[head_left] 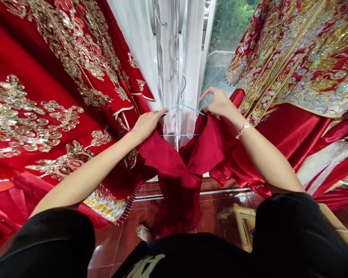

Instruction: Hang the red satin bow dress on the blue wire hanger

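A black sleeve [46, 241] lay nearest. The left hand [147, 124] and right hand [220, 103] were clenched on a red cloth [176, 162], holding it up off the tiled floor [110, 247], each beside one end of a blue hanger [182, 105] before a white curtain [139, 46].

1. A black T-shirt [191, 258] has short, wide sleeves.
2. Pale print [145, 266] marks the T-shirt's front, cut off by the picture's edge.
3. A thin, shiny bracelet [242, 130] circles the left wrist [235, 121], beyond the T-shirt's left sleeve [287, 220].
4. A pale strappy sandal [141, 231] shows beyond the T-shirt's front.
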`<state>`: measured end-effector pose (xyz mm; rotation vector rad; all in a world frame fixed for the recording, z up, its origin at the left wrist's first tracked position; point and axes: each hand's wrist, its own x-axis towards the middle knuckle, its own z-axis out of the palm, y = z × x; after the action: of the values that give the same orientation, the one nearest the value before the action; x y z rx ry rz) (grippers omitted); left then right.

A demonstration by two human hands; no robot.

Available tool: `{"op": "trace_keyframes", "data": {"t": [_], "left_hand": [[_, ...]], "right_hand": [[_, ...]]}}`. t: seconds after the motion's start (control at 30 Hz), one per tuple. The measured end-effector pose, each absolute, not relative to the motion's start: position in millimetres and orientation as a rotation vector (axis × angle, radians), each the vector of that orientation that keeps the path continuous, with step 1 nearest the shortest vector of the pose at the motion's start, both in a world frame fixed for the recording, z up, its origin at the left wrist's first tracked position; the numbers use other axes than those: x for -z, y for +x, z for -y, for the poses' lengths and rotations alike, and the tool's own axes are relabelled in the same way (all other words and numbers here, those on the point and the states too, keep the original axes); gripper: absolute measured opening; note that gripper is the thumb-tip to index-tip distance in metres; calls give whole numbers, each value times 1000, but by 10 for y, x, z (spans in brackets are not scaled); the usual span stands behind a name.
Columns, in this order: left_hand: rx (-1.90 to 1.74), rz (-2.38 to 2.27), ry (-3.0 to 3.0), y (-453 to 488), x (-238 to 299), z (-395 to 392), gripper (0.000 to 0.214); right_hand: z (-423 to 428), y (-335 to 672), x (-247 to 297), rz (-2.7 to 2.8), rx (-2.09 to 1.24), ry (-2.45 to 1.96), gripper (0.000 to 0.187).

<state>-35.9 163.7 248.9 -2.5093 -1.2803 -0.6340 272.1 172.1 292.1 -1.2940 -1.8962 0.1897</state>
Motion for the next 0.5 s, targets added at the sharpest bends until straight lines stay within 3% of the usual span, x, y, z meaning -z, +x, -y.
{"op": "trace_keyframes", "data": {"t": [0.13,0.3,0.43,0.5], "left_hand": [[732,1352,-2502,-341,-2382,-1545,53],[1080,1363,-2392,-264,-1976,-1377,65],[1336,1552,-2249,-147,-1105,-869,77],[1280,1723,-2245,-139,-552,-473,78]], "right_hand": [[-1337,2572,-2782,1914,-337,-1146,41],[-850,2748,-2315,1454,-370,-939,34],[-460,2685,-1464,1063,-171,-1065,35],[-212,2538,-940,1093,-204,-1230,37]]}}
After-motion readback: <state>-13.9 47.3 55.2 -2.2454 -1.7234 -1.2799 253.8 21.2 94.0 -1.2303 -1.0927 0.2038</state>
